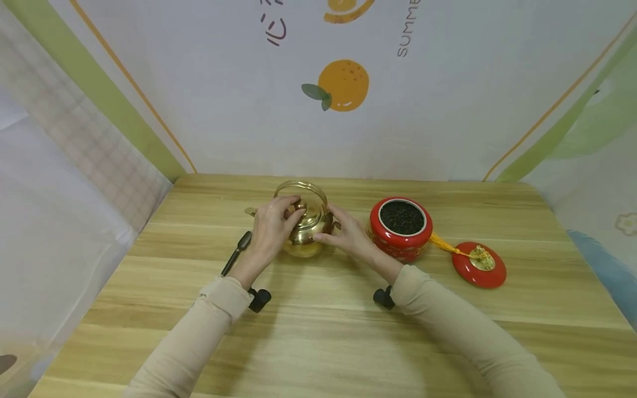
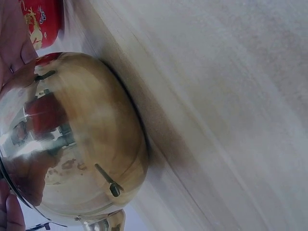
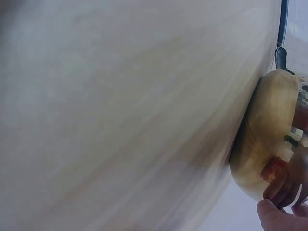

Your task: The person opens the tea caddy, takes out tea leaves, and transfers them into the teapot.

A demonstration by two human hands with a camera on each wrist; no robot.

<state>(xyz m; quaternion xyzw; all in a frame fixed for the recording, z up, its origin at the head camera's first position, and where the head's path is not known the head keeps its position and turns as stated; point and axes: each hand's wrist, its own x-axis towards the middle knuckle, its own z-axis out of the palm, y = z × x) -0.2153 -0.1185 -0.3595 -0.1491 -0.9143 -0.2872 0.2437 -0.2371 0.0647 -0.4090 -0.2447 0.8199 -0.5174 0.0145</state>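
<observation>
A shiny brass teapot (image 1: 303, 250) with an upright loop handle (image 1: 301, 185) stands on the wooden table; its spout points left. My left hand (image 1: 271, 221) reaches in beside the handle and pinches the knob of the teapot lid (image 1: 312, 216), which sits on the pot. At the pot's right side, my right hand (image 1: 350, 235) holds the body, thumb in front and fingers farther back. In the right wrist view, the thumb (image 3: 276, 216) is against the brass wall. The left wrist view shows the teapot's rounded side (image 2: 96, 120) close up; the knob is hidden there.
Right of the pot stands a red jar (image 1: 398, 243) filled with dark loose tea leaves (image 1: 402, 217). Its red lid (image 1: 468, 271) lies farther right, with a yellow tassel (image 1: 445, 244). A dark scoop (image 1: 244, 241) lies left of the pot. A printed cloth hangs behind the table.
</observation>
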